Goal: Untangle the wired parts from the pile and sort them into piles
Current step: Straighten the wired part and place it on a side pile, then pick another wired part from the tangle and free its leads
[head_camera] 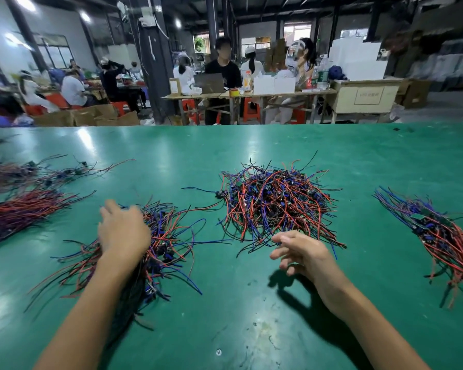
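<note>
Green shiny table (251, 161) holds the big tangled pile of red, blue and black wired parts (273, 204) in the middle. My left hand (122, 231) lies flat on a sorted bunch (169, 236) — my right hand (302, 253) hovers loose, holding nothing. I should pinch one wire at the pile's near edge and pull slowly.

A glossy green desk (251, 303) fills the foreground. Beyond it, seated workers (74, 89) gather around wooden trestle tables (251, 93) with red plastic stools (250, 109) beneath. Open brown cardboard boxes (91, 116) sit on the floor at left, and white foam boxes (356, 60) are stacked at right.
</note>
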Demonstrator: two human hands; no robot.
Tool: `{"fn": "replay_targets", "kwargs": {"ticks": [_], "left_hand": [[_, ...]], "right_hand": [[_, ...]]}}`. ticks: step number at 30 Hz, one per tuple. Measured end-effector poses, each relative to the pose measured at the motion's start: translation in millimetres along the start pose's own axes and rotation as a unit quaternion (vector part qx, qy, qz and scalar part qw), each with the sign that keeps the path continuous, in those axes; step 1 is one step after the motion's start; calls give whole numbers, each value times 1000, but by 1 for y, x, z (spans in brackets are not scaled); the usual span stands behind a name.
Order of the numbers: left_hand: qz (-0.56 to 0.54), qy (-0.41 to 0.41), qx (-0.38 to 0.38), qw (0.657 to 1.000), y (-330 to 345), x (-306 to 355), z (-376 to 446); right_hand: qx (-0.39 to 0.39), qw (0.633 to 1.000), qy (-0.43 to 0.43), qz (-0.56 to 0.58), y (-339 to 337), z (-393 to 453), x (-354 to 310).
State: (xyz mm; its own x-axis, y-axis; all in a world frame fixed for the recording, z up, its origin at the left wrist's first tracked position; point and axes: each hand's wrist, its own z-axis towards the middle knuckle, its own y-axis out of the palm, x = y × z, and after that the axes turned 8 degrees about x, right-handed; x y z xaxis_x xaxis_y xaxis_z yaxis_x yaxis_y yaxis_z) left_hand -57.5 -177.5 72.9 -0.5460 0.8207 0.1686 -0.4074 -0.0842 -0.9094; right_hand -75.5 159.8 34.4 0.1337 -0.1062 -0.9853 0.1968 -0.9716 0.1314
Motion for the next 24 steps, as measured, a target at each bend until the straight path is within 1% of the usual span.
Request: {"fn": "replay_targets", "kwargs": {"ticks": [1, 2, 3, 4, 5, 6, 7, 8, 9, 11, 12, 14, 15, 18, 19, 22, 24], "left_hand": [[-2, 31, 58, 998, -2, 12, -4], [-17, 85, 99, 991, -1, 27, -6], [-34, 136, 91, 986, 0, 43, -8], [-44, 165, 40, 984, 6, 58, -10], [-30, 172, -28, 984, 15, 70, -11], [14, 170, -94, 981, 25, 79, -11], [67, 163, -138, 975, 34, 81, -12], [123, 156, -148, 969, 42, 80, -9], [167, 153, -134, 965, 45, 78, -5], [193, 148, -75, 967, 40, 85, 12], [188, 150, -50, 969, 37, 91, 20], [166, 180, -17, 969, 39, 103, 34], [140, 198, -20, 970, 44, 108, 39], [43, 221, -88, 970, 61, 117, 43], [28, 225, -87, 970, 65, 117, 41], [-36, 203, -37, 978, 71, 120, 38], [-105, 160, -18, 981, 66, 124, 33]], "right_hand": [[6, 1000, 0, -4, 1, 1, 2], [9, 1000, -1, -8, 1, 2, 3], [8, 1000, -4, -13, 1, 3, 5], [7, 1000, -7, -21, 2, 2, 6], [5, 1000, -10, -28, 3, 2, 6], [5, 999, -12, -35, 3, 1, 6], [3, 999, -15, -41, 4, 0, 6], [-1, 999, -16, -45, 4, 0, 5], [-4, 999, -16, -46, 4, -1, 5], [-2, 999, -17, -51, 4, 0, 4], [-1, 998, -17, -55, 4, 1, 5], [-3, 998, -19, -59, 5, 1, 7], [-6, 998, -21, -60, 6, 1, 8], [-9, 997, -26, -73, 3, 1, 9], [-7, 997, -28, -76, 2, 2, 10], [-9, 997, -33, -73, 1, 3, 11], [-14, 997, -35, -74, 2, 4, 12]]}}
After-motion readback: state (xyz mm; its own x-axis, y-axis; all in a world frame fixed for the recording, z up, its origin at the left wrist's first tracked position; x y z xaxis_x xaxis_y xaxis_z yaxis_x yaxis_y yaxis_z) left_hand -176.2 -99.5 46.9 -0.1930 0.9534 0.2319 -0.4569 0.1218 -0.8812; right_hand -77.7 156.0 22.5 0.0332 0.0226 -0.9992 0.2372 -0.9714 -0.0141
